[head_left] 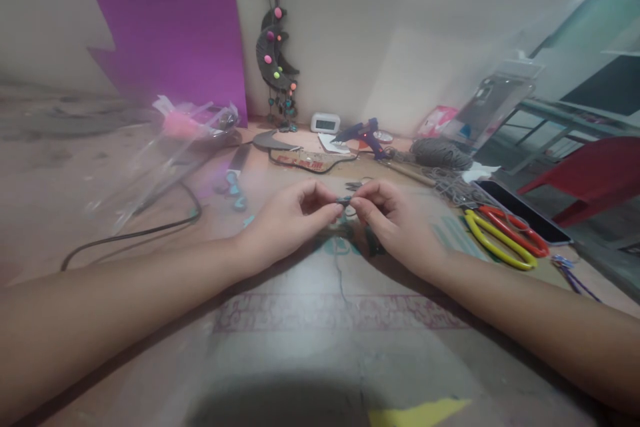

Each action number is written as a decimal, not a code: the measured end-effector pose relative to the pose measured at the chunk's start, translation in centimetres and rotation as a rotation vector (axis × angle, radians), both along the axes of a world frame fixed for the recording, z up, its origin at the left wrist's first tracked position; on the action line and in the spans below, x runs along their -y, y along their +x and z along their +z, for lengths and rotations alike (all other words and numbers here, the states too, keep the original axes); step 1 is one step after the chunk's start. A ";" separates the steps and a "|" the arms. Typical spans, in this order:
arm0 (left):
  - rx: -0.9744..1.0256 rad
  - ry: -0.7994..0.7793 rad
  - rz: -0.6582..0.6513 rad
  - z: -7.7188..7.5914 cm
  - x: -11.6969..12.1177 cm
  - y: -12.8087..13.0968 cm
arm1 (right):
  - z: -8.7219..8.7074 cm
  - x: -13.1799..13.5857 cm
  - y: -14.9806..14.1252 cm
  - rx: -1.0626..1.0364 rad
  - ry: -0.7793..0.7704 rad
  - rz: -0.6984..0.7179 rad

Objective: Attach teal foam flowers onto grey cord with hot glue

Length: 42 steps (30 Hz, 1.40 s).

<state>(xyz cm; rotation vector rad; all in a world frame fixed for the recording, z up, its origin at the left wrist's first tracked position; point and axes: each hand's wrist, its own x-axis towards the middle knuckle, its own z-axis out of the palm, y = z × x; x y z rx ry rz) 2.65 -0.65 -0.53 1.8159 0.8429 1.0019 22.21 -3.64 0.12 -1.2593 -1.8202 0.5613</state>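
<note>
Over the middle of the table, my left hand (310,209) and my right hand (380,213) meet fingertip to fingertip. Both are closed in a pinch on a small dark bluish piece (344,201), too small and blurred to name. A thin grey yarn strand (341,273) trails below the hands onto the clear plastic sheet (300,360). Just behind my fingers lie small metal scissors (356,185), partly hidden. Light blue scraps (235,190) rest to the left of my left hand.
A glue gun (367,137), a grey yarn ball (440,154) and a white digital clock (325,123) stand at the back. Yellow-and-red-handled scissors (500,239) and a phone (520,210) lie right. A black cord (135,233) crosses the left. A moon-shaped hanging (273,57) is on the wall.
</note>
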 end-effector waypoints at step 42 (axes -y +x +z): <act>0.048 -0.058 -0.077 -0.1 0.1 -0.1 | 0.1 0.4 -0.2 -0.037 -0.105 0.081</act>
